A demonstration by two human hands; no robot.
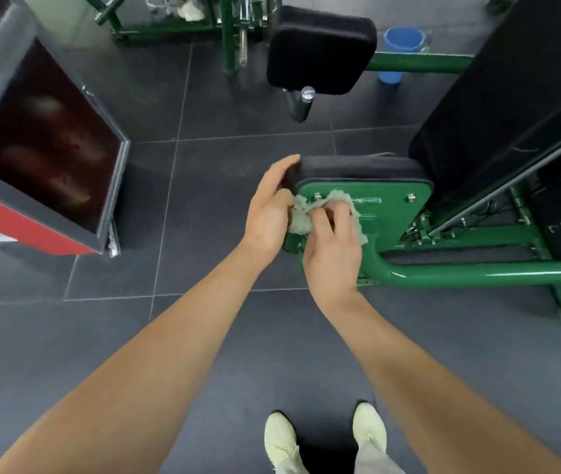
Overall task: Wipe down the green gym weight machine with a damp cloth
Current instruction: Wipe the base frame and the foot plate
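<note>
The right hand [332, 249] presses a crumpled pale-green damp cloth [306, 213] against the glossy green steel backing plate [385, 213] of the machine, fingers curled into the cloth. The left hand [270, 213] grips the corner of the black padded cushion [357, 169], steadying it. For good coverage, work the cloth around the 2 bolts, then along the green tubular frame [477, 270].

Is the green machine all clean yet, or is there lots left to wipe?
Nothing shows as finished; no wet or wiped patches can be made out. In hand: the right hand presses the cloth on the green plate under the black seat pad, while the left hand steadies the pad's edge. Probably left: the green tube frame and the far green bars.
</note>
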